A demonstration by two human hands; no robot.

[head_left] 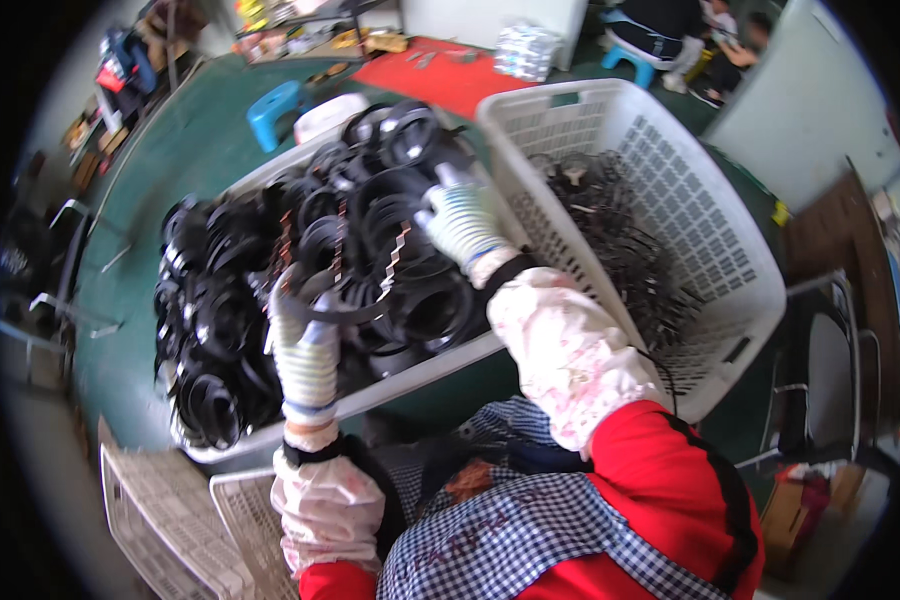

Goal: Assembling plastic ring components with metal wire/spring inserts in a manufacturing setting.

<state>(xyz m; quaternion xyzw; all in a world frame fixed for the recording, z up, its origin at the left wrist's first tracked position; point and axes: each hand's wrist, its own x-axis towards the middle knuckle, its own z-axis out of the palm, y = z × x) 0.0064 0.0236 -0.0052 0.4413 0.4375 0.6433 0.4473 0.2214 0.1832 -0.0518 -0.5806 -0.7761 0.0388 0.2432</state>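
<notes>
Both my hands wear white gloves with pale green stripes. My left hand (305,345) is closed on a dark curved band (358,314) at the near middle of a pile. A coppery zigzag strip (394,264) rises from the band's right end; whether they are joined is hard to tell. My right hand (460,215) reaches over the pile's right side, thumb and fingers apart, beside large black rings (405,215). Shiny black rings (225,325) lie heaped in a pale shallow container (440,370). Other coppery strips (340,240) stand among them.
To the right stands a tall white perforated basket (755,335) with dark thin strips (620,250) inside. Pale crates (160,510) are at lower left. Blue stool (275,112) stands beyond the pile. A chair (830,375) is at right; people (660,35) sit at the back.
</notes>
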